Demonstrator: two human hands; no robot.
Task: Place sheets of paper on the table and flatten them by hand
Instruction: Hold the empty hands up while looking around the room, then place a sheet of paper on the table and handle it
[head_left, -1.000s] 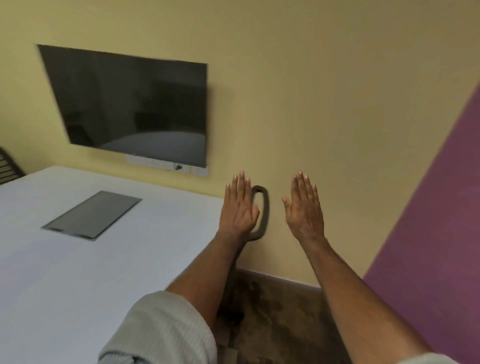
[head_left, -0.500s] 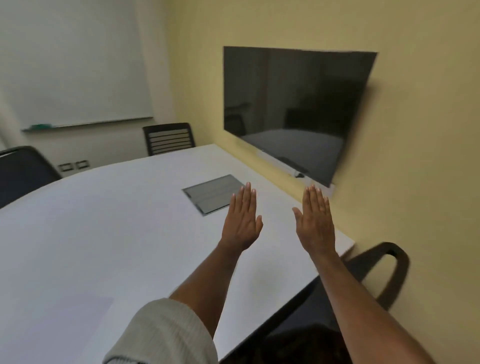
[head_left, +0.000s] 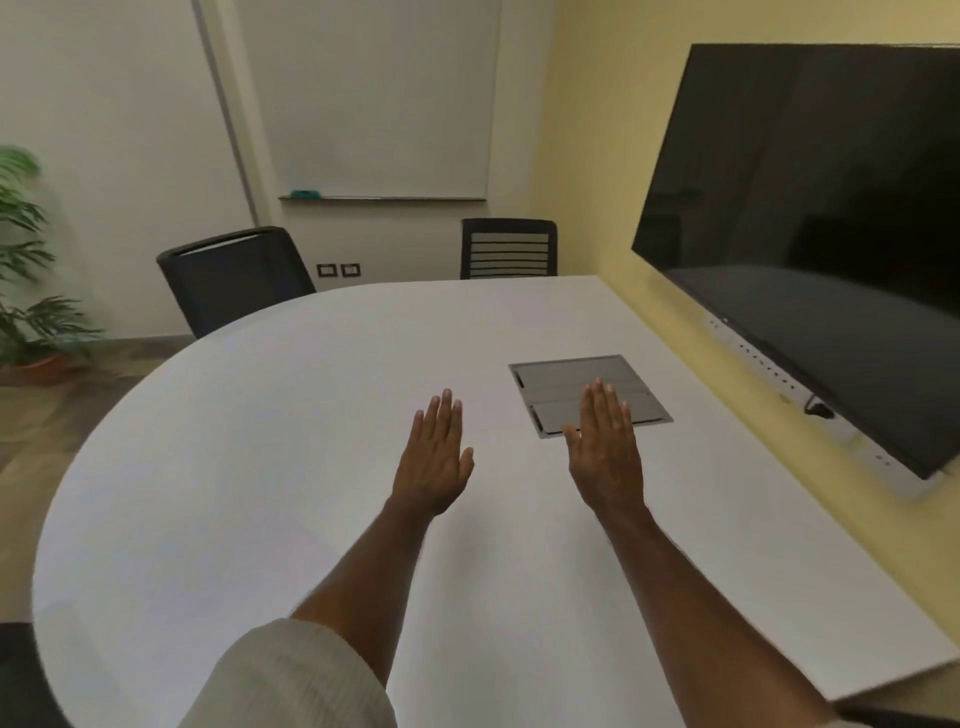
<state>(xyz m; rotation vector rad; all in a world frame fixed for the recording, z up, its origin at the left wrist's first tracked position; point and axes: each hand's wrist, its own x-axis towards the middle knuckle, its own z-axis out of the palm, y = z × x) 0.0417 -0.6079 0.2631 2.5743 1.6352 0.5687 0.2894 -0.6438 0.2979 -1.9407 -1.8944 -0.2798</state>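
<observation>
View: swung left since a second ago, off the yellow wall and onto the table, now filling the frame.
Hands: left hand and right hand flat, fingers spread, grasping nothing, raised over the table as before.
Paper: none in sight, so no sheet is laid yet.
Meaning: person likely just facing the workspace; task barely begun.
Nearby: grey hatch under the right fingertips.

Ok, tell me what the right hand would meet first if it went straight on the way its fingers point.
The right hand points forward over the white table; its fingertips already overlap the grey cable hatch set in the tabletop. If it is low enough, that hatch comes first, though the hand's height above the table is unclear.
</observation>
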